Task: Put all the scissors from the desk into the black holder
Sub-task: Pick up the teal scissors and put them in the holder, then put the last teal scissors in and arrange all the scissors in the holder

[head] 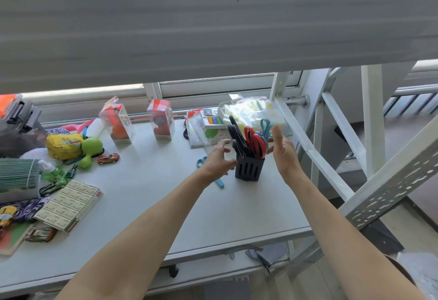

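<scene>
The black holder (pixel 248 170) stands upright on the white desk (pixel 154 195), right of centre. Black-handled scissors (pixel 235 133), red-handled scissors (pixel 256 144) and teal-handled scissors (pixel 266 127) stick out of its top. A pair of light-blue scissors (pixel 201 161) lies flat on the desk just left of the holder, mostly hidden under my left hand. My left hand (pixel 219 157) hovers left of the holder, fingers spread, holding nothing. My right hand (pixel 283 151) is raised to the right of the holder, palm turned inward, fingers apart and empty.
Two clear toy boxes (pixel 162 119) stand at the back. Stationery packs (pixel 251 112) lie behind the holder. Toys, a small red car (pixel 107 158) and a flat carton (pixel 70 205) crowd the left. A shelf (pixel 213 27) hangs overhead; slanted metal frame bars (pixel 305 148) run along the right.
</scene>
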A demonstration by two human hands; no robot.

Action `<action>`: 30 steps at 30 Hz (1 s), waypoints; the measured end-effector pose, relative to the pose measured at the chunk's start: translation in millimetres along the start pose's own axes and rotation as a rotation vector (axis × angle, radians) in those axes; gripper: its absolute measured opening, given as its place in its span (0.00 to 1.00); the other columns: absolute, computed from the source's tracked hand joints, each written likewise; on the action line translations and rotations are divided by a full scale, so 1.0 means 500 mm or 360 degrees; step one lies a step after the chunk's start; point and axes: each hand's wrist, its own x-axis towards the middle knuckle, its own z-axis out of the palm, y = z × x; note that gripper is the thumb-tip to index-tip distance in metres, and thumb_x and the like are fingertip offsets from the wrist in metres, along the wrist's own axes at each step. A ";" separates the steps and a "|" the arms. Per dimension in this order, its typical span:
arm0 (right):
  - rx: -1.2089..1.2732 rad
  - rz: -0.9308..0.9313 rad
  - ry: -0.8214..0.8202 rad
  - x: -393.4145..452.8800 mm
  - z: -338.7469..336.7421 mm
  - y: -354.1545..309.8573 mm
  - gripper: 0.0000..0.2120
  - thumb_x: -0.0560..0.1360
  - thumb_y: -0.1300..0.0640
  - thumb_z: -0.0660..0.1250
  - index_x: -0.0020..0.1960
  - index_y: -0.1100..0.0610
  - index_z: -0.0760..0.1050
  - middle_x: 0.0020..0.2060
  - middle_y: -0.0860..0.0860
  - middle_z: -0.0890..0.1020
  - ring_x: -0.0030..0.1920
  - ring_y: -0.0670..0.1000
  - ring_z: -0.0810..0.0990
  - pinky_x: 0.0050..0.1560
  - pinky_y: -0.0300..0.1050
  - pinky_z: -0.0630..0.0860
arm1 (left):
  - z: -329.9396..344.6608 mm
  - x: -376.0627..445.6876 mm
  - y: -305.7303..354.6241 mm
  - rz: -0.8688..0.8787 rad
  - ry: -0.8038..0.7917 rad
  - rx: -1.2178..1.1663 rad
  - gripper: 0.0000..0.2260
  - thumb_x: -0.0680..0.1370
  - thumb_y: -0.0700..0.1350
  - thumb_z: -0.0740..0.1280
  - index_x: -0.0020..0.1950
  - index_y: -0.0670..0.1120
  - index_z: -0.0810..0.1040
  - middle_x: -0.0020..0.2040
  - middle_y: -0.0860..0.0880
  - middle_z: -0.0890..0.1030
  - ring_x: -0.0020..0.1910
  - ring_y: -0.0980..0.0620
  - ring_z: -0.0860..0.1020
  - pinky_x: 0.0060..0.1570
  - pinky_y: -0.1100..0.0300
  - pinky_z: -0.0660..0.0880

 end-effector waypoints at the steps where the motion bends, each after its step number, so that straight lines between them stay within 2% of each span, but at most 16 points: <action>1: 0.0053 0.0017 0.0030 -0.008 0.001 0.004 0.49 0.70 0.23 0.42 0.53 0.66 0.76 0.49 0.65 0.80 0.44 0.62 0.78 0.51 0.57 0.74 | -0.009 0.004 -0.010 -0.0020 0.0018 0.0020 0.29 0.78 0.36 0.67 0.77 0.46 0.62 0.69 0.41 0.71 0.49 0.46 0.81 0.40 0.59 0.78; 3: 0.0171 0.0063 0.0119 -0.025 0.005 0.013 0.43 0.66 0.20 0.42 0.54 0.53 0.76 0.51 0.53 0.80 0.46 0.53 0.79 0.50 0.48 0.73 | -0.029 0.013 -0.034 -0.0084 0.0074 0.0077 0.29 0.78 0.35 0.65 0.78 0.45 0.61 0.70 0.40 0.70 0.51 0.45 0.80 0.41 0.58 0.78; 4: 0.0224 0.0089 0.0178 -0.034 0.008 0.022 0.39 0.68 0.22 0.43 0.55 0.49 0.76 0.52 0.50 0.80 0.45 0.49 0.80 0.48 0.46 0.72 | -0.039 0.018 -0.046 -0.0126 0.0104 0.0126 0.29 0.78 0.34 0.64 0.78 0.44 0.61 0.71 0.40 0.69 0.55 0.44 0.80 0.45 0.57 0.79; 6: 0.0277 0.0131 0.0368 -0.060 0.020 0.048 0.30 0.75 0.30 0.45 0.53 0.49 0.76 0.49 0.48 0.81 0.43 0.47 0.80 0.45 0.44 0.71 | -0.056 0.029 -0.071 -0.0225 0.0153 0.0270 0.28 0.78 0.35 0.63 0.78 0.42 0.62 0.72 0.39 0.66 0.63 0.40 0.77 0.60 0.50 0.78; 7: 0.0282 0.0149 0.0477 -0.079 0.030 0.060 0.25 0.78 0.35 0.47 0.50 0.49 0.76 0.46 0.48 0.81 0.41 0.48 0.79 0.44 0.44 0.72 | -0.063 0.034 -0.083 -0.0280 0.0168 0.0343 0.28 0.78 0.37 0.63 0.78 0.42 0.62 0.73 0.39 0.65 0.65 0.39 0.76 0.63 0.48 0.76; 9: 0.0267 0.0188 0.0579 -0.125 0.060 0.079 0.18 0.82 0.43 0.51 0.44 0.50 0.75 0.39 0.48 0.79 0.39 0.49 0.77 0.42 0.46 0.72 | -0.070 0.044 -0.102 -0.0385 0.0176 0.0462 0.27 0.79 0.39 0.62 0.78 0.41 0.62 0.72 0.39 0.63 0.65 0.38 0.75 0.64 0.46 0.75; 12: 0.0058 0.0118 0.0371 -0.187 0.126 0.094 0.13 0.82 0.53 0.57 0.42 0.55 0.74 0.35 0.52 0.78 0.37 0.54 0.76 0.40 0.54 0.73 | -0.072 0.055 -0.118 -0.0523 0.0171 0.0592 0.23 0.79 0.40 0.60 0.74 0.39 0.65 0.70 0.39 0.63 0.61 0.37 0.77 0.61 0.47 0.77; 15: -0.0213 -0.0086 -0.0002 -0.198 0.196 0.086 0.07 0.80 0.58 0.61 0.51 0.56 0.78 0.44 0.51 0.80 0.42 0.52 0.78 0.45 0.50 0.75 | -0.069 0.063 -0.132 -0.0573 0.0165 0.0641 0.21 0.79 0.40 0.60 0.71 0.38 0.67 0.69 0.40 0.62 0.58 0.37 0.78 0.59 0.47 0.78; 18: -0.0510 -0.0182 -0.0333 -0.158 0.249 0.062 0.18 0.78 0.59 0.61 0.67 0.57 0.72 0.59 0.53 0.76 0.53 0.54 0.78 0.57 0.50 0.74 | -0.072 0.069 -0.144 -0.0570 0.0172 0.0627 0.19 0.78 0.41 0.60 0.69 0.38 0.70 0.68 0.39 0.62 0.57 0.35 0.78 0.59 0.47 0.78; 20: -0.0685 -0.0119 -0.0467 -0.130 0.274 0.050 0.23 0.78 0.59 0.60 0.73 0.57 0.65 0.64 0.55 0.71 0.57 0.58 0.78 0.60 0.50 0.73 | -0.075 0.070 -0.150 -0.0575 0.0174 0.0576 0.20 0.78 0.41 0.60 0.71 0.39 0.69 0.68 0.40 0.61 0.57 0.36 0.78 0.60 0.47 0.78; 22: -0.0808 -0.0071 -0.0528 -0.114 0.290 0.047 0.25 0.78 0.61 0.60 0.74 0.57 0.63 0.64 0.56 0.70 0.56 0.60 0.78 0.57 0.50 0.74 | -0.077 0.068 -0.151 -0.0581 0.0177 0.0499 0.21 0.79 0.41 0.61 0.71 0.39 0.69 0.68 0.40 0.61 0.53 0.37 0.78 0.58 0.49 0.79; 25: -0.0885 -0.0043 -0.0472 -0.108 0.302 0.053 0.24 0.77 0.63 0.61 0.72 0.58 0.64 0.62 0.57 0.70 0.53 0.61 0.78 0.53 0.50 0.74 | -0.078 0.057 -0.145 -0.0615 0.0216 0.0325 0.17 0.78 0.41 0.63 0.67 0.39 0.71 0.65 0.41 0.63 0.45 0.41 0.75 0.43 0.54 0.79; 27: -0.0919 -0.0018 -0.0400 -0.112 0.301 0.062 0.24 0.77 0.61 0.63 0.72 0.57 0.64 0.61 0.56 0.70 0.52 0.60 0.79 0.51 0.49 0.74 | -0.081 0.044 -0.143 -0.0613 0.0248 0.0130 0.11 0.78 0.42 0.64 0.59 0.41 0.71 0.60 0.41 0.70 0.45 0.44 0.75 0.36 0.56 0.76; 30: -0.1017 -0.0029 -0.0300 -0.127 0.291 0.073 0.19 0.77 0.54 0.64 0.67 0.55 0.68 0.58 0.54 0.72 0.51 0.57 0.79 0.47 0.47 0.74 | -0.084 0.017 -0.130 -0.0559 0.0229 -0.0209 0.06 0.80 0.45 0.64 0.50 0.44 0.69 0.50 0.43 0.79 0.42 0.49 0.78 0.36 0.59 0.74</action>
